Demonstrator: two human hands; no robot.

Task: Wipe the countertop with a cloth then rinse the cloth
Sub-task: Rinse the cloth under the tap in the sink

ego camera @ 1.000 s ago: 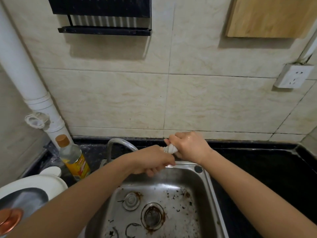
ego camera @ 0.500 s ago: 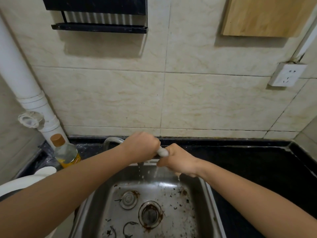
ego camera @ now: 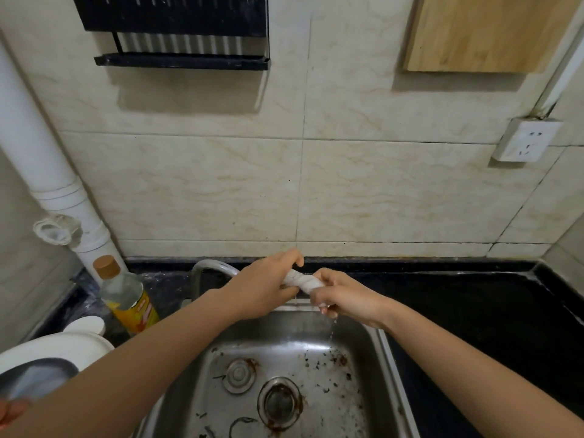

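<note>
1. My left hand (ego camera: 262,286) and right hand (ego camera: 344,298) are both fisted round the cloth (ego camera: 303,281), one on each end. It's twisted into a tight white rope between them.
2. The cloth is over the back edge of the sink (ego camera: 284,333), about 12 o'clock from the drain (ego camera: 279,403).
3. Water (ego camera: 331,330) is dribbling from under my right hand into the basin.
4. The faucet (ego camera: 205,270) curves up just behind my left wrist, around 10 o'clock from the drain.
5. Basin floor's pretty grimy, with brown specks all round the drain.
6. Black countertop (ego camera: 474,317) runs off at 3 o'clock from the sink. At 9 o'clock there's an oil bottle (ego camera: 126,295), near the white pipe (ego camera: 47,172).
7. Up on the wall: black rack (ego camera: 177,26) at 11 o'clock, wooden board (ego camera: 483,30) at 1, socket (ego camera: 526,140) at 2.
</note>
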